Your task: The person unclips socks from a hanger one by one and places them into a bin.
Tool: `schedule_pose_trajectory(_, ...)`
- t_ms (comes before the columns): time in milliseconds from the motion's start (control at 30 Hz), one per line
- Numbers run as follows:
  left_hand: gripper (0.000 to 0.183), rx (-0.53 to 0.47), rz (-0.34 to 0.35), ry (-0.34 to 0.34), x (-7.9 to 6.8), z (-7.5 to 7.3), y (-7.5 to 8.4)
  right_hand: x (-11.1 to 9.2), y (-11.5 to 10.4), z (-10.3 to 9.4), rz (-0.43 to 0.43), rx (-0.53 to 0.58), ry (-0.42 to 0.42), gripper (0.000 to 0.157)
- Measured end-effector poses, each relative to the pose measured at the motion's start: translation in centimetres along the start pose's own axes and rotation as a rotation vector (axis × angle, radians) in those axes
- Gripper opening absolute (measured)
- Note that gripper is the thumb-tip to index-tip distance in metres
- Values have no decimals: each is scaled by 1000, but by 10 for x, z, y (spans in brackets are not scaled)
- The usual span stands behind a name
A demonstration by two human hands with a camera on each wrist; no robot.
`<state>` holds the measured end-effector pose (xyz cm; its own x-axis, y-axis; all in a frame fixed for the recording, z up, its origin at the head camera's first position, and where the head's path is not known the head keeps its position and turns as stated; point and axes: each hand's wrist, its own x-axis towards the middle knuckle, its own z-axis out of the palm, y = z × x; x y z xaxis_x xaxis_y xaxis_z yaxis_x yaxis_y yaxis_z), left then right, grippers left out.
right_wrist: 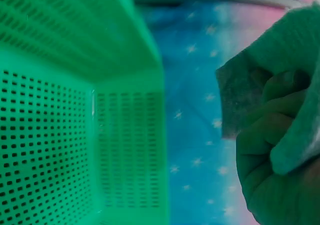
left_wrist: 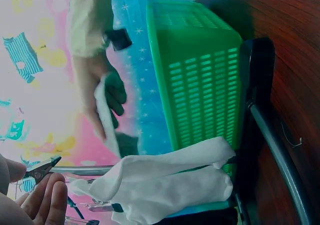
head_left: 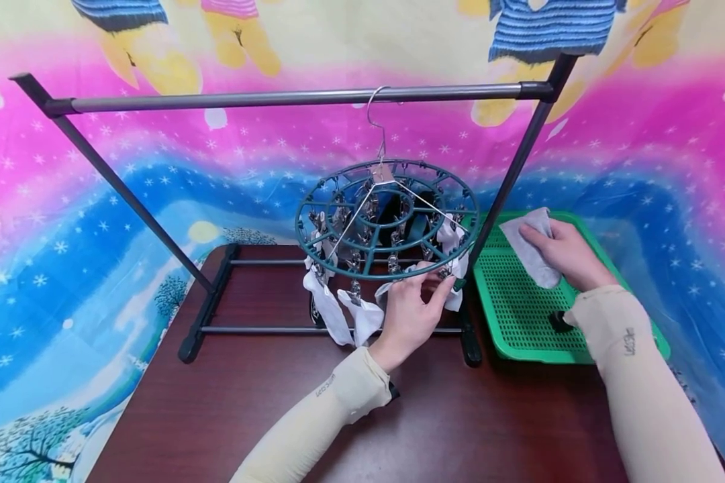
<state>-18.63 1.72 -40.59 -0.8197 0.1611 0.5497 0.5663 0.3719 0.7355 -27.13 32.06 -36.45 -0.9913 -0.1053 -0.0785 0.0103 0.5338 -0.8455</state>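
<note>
The grey cloth, perhaps a sock, is in the right hand, which pinches it between thumb and curled fingers, above the green basket. It should be light, soft and limp, unlikely to slip or break; a pinch near one edge, taking every layer together, should keep it from flopping. The left hand pinches a small clip, likely stiff and springy, at the near right rim of the round hanger. White socks dangle from that rim. The basket, toward the surface's far right corner, shows its slotted floor and walls.
</note>
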Motion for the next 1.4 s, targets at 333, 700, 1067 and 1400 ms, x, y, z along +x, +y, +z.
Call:
schedule_pose_trajectory(333, 22, -30, 10, 14, 1, -4, -2, 48, 29, 5, 101, -3, -159, 68)
schedule_pose_trajectory(700, 20, -41, 19, 26, 2, -3, -4, 74, 58, 21, 155, -26, -301, 71)
schedule_pose_trajectory(1067, 21, -45, 29, 35, 1, -3, -4, 77, 70, 31, 231, -106, -434, 75)
schedule_pose_trajectory(1400, 21, -46, 29, 44, 2, -5, -5, 75, 82, 36, 259, -172, -431, 87)
